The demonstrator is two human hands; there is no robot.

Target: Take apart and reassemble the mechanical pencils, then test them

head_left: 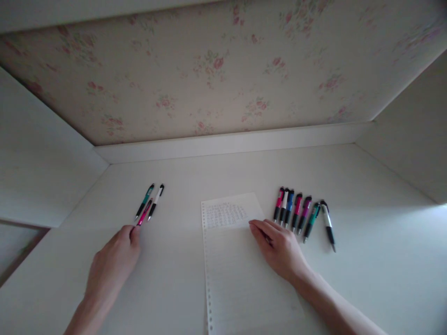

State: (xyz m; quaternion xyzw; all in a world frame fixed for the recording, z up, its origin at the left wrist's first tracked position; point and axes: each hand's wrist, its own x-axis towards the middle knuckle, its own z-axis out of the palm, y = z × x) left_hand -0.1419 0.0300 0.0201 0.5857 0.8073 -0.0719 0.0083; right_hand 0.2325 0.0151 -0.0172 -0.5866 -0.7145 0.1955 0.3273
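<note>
My left hand (117,253) is closed on the near end of a pink pen (145,213), which points away from me at the left. Flanking that pen on the desk are a teal-and-black pen (144,202) and a white-and-black pen (156,203). My right hand (279,244) rests over the right edge of a lined sheet of paper (244,274), its fingers pressed together; whether they hold anything is hidden. Handwriting fills the sheet's upper part. Just beyond and right of that hand lies a row of several pens (296,209), pink, white, blue, purple and teal.
A white-and-black pen (328,226) lies at the right end of the row, slightly apart. The white desk (174,279) is bounded by a low back ledge (223,143), a left side panel (42,149) and a right one (415,125). Floral wallpaper (216,83) covers the back.
</note>
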